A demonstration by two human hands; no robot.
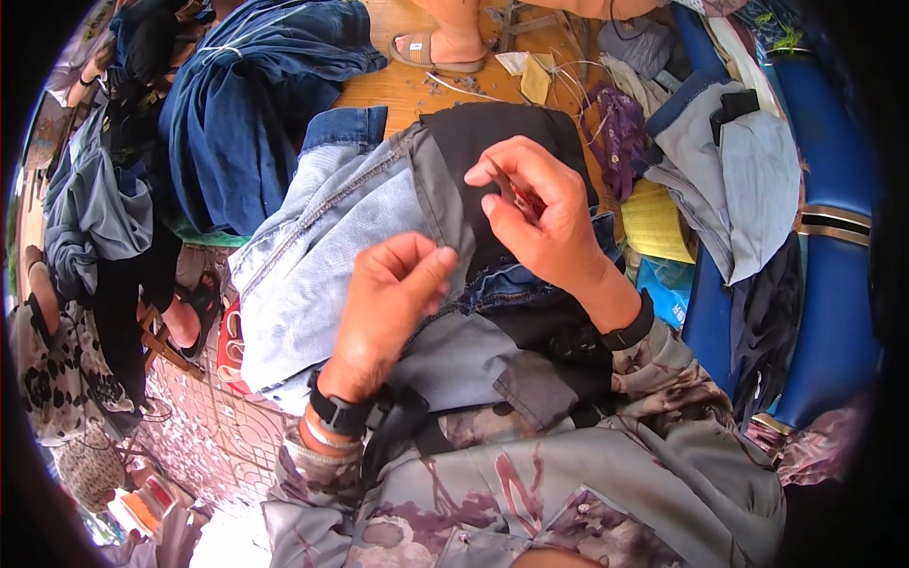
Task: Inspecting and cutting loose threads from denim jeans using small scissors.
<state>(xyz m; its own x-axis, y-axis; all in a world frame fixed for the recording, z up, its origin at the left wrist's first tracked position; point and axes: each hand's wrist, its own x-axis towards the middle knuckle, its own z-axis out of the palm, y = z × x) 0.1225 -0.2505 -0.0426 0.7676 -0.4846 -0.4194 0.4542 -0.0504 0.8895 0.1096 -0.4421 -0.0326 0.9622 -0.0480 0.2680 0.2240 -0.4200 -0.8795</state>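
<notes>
Pale blue jeans lie across my lap, with a dark grey fabric strip along one edge and black cloth beside it. Over the strip, my left hand is closed in a pinch, thumb against forefinger. Whatever it pinches is too fine to make out. To its right, above the black cloth, my right hand curls around small thread snips, dark with a reddish part, mostly hidden by the fingers. The two hands are apart.
A tied dark blue denim bundle sits at the far left. Another person's sandalled foot rests on the wooden surface ahead. Grey-blue garments hang at the right by a blue padded frame. People sit along the left.
</notes>
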